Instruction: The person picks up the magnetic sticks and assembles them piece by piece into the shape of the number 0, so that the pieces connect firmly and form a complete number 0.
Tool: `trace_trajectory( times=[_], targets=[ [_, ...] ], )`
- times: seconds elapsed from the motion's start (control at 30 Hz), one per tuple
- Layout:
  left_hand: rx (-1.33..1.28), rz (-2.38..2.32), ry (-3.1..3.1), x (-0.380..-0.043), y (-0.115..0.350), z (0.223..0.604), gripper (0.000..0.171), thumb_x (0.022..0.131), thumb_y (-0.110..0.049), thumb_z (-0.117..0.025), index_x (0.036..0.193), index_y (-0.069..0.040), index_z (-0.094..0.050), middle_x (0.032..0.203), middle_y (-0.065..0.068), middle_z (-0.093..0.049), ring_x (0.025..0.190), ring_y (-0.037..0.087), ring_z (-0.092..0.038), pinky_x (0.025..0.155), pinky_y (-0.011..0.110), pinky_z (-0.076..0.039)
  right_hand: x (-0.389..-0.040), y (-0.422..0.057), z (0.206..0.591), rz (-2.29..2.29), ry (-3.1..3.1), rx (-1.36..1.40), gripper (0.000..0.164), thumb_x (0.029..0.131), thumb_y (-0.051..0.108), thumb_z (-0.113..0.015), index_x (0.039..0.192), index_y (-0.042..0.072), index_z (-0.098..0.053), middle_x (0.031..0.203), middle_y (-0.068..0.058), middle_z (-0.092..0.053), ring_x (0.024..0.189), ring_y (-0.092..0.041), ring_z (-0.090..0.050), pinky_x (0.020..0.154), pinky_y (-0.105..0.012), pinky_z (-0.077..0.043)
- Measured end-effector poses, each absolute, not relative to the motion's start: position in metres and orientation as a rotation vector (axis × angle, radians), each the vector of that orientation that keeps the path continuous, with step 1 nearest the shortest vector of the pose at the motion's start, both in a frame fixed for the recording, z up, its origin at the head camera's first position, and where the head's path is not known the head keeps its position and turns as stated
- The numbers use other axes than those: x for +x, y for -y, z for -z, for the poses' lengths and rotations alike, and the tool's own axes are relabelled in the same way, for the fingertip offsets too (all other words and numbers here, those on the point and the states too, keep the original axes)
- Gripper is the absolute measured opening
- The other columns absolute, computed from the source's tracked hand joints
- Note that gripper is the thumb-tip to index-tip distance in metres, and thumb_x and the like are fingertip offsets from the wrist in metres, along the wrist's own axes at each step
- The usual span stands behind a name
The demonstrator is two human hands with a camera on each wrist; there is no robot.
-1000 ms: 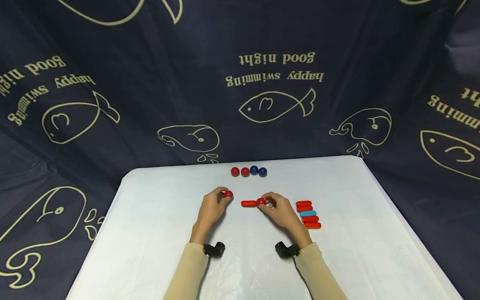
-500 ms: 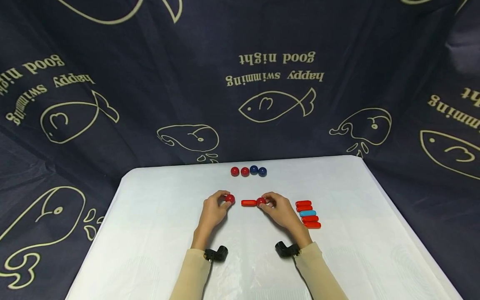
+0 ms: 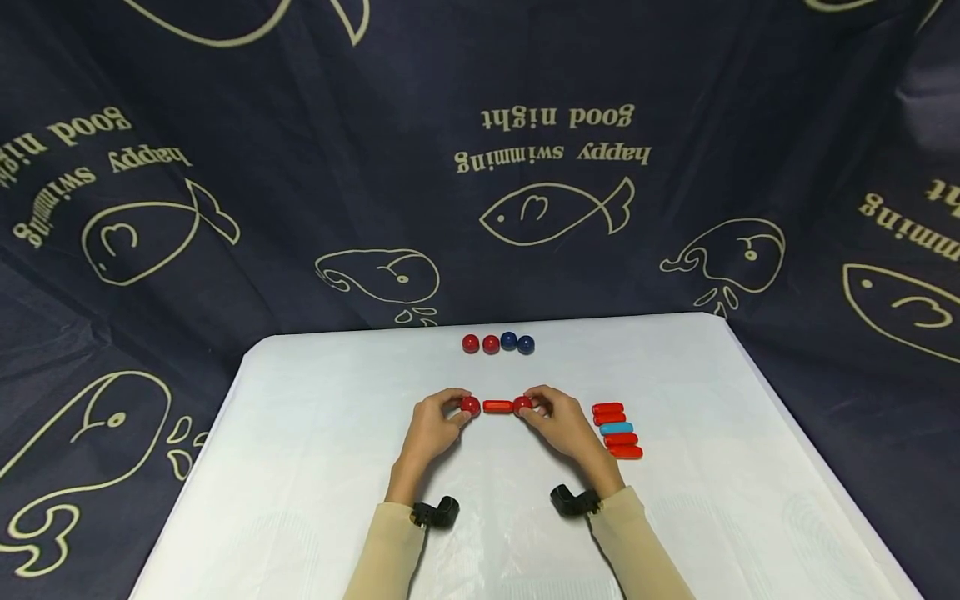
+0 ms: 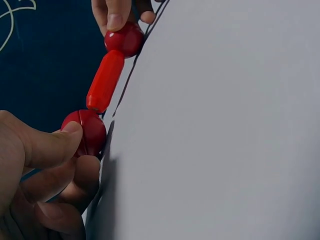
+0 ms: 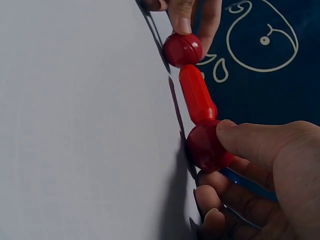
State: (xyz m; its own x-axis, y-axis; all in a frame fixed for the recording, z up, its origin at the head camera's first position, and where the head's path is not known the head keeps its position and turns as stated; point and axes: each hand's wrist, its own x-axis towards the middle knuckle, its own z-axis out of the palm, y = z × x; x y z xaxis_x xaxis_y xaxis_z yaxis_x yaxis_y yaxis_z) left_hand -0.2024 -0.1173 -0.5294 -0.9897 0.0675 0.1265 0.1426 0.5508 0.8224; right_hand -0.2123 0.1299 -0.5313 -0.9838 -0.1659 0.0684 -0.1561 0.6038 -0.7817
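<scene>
My left hand [image 3: 432, 427] pinches a dark red ball [image 4: 89, 131] between thumb and fingers; a seam line runs around the ball. With thumb and fingers my right hand [image 3: 561, 422] pinches another red ball [image 5: 206, 145], which is joined to one end of a bright red rod [image 3: 497, 407]. The rod points left, toward the ball in the left hand. In the head view a small gap shows between that ball and the rod's free end; in the wrist views the two lie very close, and whether they touch I cannot tell.
At the back of the white table [image 3: 337, 500] two red balls [image 3: 481, 343] and two blue balls [image 3: 517, 342] sit in a row. Right of the right hand lies a column of red rods [image 3: 621, 439] with one light blue rod [image 3: 617, 428]. A dark fish-print cloth [image 3: 420, 167] hangs behind.
My left hand has moved right and toward me with its ball, which is now close to the rod's free end. The right hand, its ball and the rod have stayed nearly still.
</scene>
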Motion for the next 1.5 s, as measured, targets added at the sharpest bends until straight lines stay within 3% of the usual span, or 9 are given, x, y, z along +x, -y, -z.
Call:
trace_trajectory(
  times=[0.07, 0.27, 0.37, 0.5, 0.7, 1.03, 1.5],
  targets=[
    [-0.191, 1.445, 2.712, -0.202, 0.116, 0.530, 0.028, 0.092, -0.010, -0.077, 0.120, -0.011, -0.074, 0.113, 0.011, -0.077, 0.104, 0.025, -0.072, 0.100, 0.050, -0.052, -0.212, -0.130, 0.532, 1.363, -2.803, -0.280, 0.028, 0.093, 0.022, -0.078, 0.118, 0.011, -0.071, 0.095, -0.001, -0.067, 0.083, -0.014, -0.057, 0.072, -0.026, -0.049],
    [-0.192, 1.442, 2.724, -0.203, 0.116, 0.532, 0.029, 0.092, -0.013, -0.078, 0.121, -0.012, -0.075, 0.116, 0.009, -0.077, 0.112, 0.022, -0.069, 0.105, 0.049, -0.050, -0.213, -0.129, 0.532, 1.366, -2.809, -0.287, 0.029, 0.093, 0.022, -0.078, 0.119, 0.010, -0.071, 0.096, -0.002, -0.069, 0.083, -0.014, -0.057, 0.072, -0.025, -0.049],
    [-0.208, 1.460, 2.724, -0.202, 0.117, 0.532, 0.029, 0.093, -0.013, -0.077, 0.122, -0.012, -0.074, 0.119, 0.011, -0.076, 0.087, 0.019, -0.073, 0.091, 0.042, -0.055, -0.213, -0.129, 0.532, 1.367, -2.816, -0.287, 0.030, 0.093, 0.021, -0.078, 0.120, 0.009, -0.071, 0.096, -0.002, -0.069, 0.082, -0.013, -0.058, 0.072, -0.025, -0.050],
    [-0.206, 1.499, 2.743, -0.203, 0.119, 0.531, 0.031, 0.094, -0.015, -0.076, 0.125, -0.014, -0.073, 0.124, 0.012, -0.073, 0.054, 0.013, -0.065, 0.066, 0.028, -0.054, -0.213, -0.129, 0.531, 1.372, -2.821, -0.290, 0.030, 0.093, 0.020, -0.078, 0.120, 0.010, -0.071, 0.097, -0.002, -0.070, 0.082, -0.013, -0.058, 0.071, -0.025, -0.050],
    [-0.195, 1.535, 2.744, -0.204, 0.121, 0.534, 0.032, 0.094, -0.016, -0.076, 0.126, -0.015, -0.072, 0.124, 0.011, -0.073, 0.053, 0.010, -0.063, 0.054, 0.026, -0.051, -0.213, -0.131, 0.530, 1.353, -2.844, -0.305, 0.031, 0.093, 0.020, -0.077, 0.121, 0.008, -0.071, 0.099, -0.004, -0.071, 0.082, -0.014, -0.058, 0.074, -0.027, -0.050],
    [-0.183, 1.580, 2.729, -0.203, 0.122, 0.537, 0.032, 0.095, -0.017, -0.076, 0.126, -0.016, -0.073, 0.124, 0.011, -0.073, 0.053, 0.011, -0.063, 0.050, 0.026, -0.050, -0.209, -0.136, 0.519, 1.329, -2.862, -0.327, 0.033, 0.093, 0.020, -0.078, 0.122, 0.007, -0.071, 0.106, -0.007, -0.073, 0.086, -0.015, -0.064, 0.081, -0.033, -0.056],
    [-0.177, 1.712, 2.710, -0.204, 0.126, 0.538, 0.034, 0.096, -0.015, -0.073, 0.130, -0.016, -0.070, 0.124, 0.011, -0.072, 0.047, 0.012, -0.058, 0.043, 0.027, -0.048, -0.210, -0.180, 0.494, 1.196, -2.875, -0.443, 0.038, 0.096, 0.020, -0.073, 0.128, 0.001, -0.067, 0.116, -0.018, -0.072, 0.098, -0.028, -0.069, 0.085, -0.045, -0.057]
  ],
)
